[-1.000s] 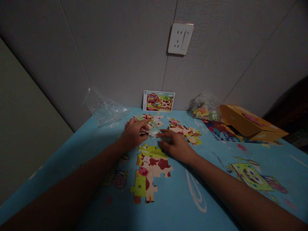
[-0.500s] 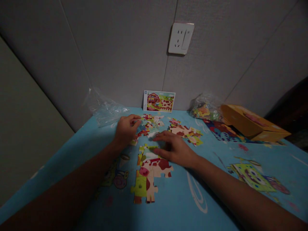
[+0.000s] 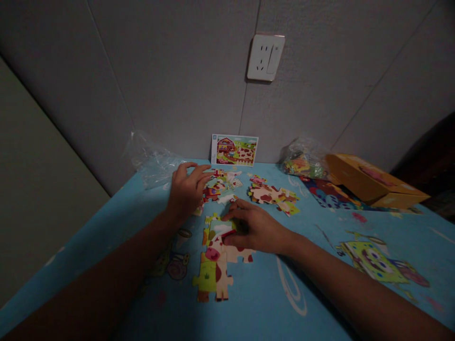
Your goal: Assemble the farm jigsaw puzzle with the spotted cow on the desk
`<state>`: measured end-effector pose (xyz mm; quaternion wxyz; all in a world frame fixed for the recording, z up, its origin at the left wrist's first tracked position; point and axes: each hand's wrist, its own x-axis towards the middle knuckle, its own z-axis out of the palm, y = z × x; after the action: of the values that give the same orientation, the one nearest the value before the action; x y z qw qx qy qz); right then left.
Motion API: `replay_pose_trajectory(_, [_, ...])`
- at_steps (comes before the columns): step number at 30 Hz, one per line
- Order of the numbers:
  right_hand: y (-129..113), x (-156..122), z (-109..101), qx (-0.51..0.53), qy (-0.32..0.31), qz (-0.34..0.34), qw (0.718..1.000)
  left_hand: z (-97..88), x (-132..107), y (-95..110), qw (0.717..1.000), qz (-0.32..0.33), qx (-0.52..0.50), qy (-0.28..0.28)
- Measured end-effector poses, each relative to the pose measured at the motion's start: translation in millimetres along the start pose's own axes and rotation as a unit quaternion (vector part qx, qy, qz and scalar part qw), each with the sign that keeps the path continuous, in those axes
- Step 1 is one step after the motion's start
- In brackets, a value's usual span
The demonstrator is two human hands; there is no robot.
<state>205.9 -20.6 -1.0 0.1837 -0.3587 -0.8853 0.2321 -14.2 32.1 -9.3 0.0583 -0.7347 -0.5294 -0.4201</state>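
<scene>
1. The right hand [image 3: 256, 230] is bent at the knuckles, with thumb and forefinger closed on a piece [image 3: 226, 228] at the top edge of the cow puzzle [image 3: 217, 259]. In this dim light I cannot tell whether the piece is lifted or pressed flat.
2. The piece lies just left of the right fingertips, touching the top of the cow puzzle. The puzzle's long axis runs from the person toward the wall [image 3: 177, 71], and the right hand is far nearer to it than the left.
3. The left hand [image 3: 186, 193] is spread and grasps nothing. Its palm faces down and its fingertips rest at the edge of the loose pieces [image 3: 221, 182], which lie just beyond the cow puzzle, toward the wall.
4. A joined patch [image 3: 273, 195] sits to the right of the loose pieces, apart from both hands.
5. A picture card [image 3: 234, 150] leans upright against the wall behind the loose pieces.
6. A clear bag [image 3: 152, 161] lies at the far left, with a bag of pieces [image 3: 302, 162] and a yellow box [image 3: 369, 182] at the far right.
7. The blue table [image 3: 284, 298] shows bare cloth on the near side of the cow puzzle and to its right. Its left edge runs close beside the left forearm.
</scene>
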Motion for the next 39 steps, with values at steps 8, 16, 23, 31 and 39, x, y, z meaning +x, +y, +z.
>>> replay_pose_trajectory(8, [2,2,2,0.015,0.012,-0.012,1.0,10.3,-10,-4,0.983,-0.005,0.071,-0.168])
replay_pose_trajectory(16, [3,1,2,0.025,0.047,0.023,0.998,-0.7,-9,13,0.975,0.09,-0.109,-0.173])
replay_pose_trajectory(23, [3,0,-4,0.002,0.068,0.035,0.997,-2.4,-11,13,0.949,0.121,-0.158,-0.245])
replay_pose_trajectory(31, [9,0,-6,-0.086,0.131,0.034,0.987,1.7,-8,16,0.886,-0.023,-0.365,-0.284])
replay_pose_trajectory(39, [41,-5,-25,-0.199,0.254,0.197,0.926,6.0,1,-1,0.959,-0.166,-0.222,-0.05])
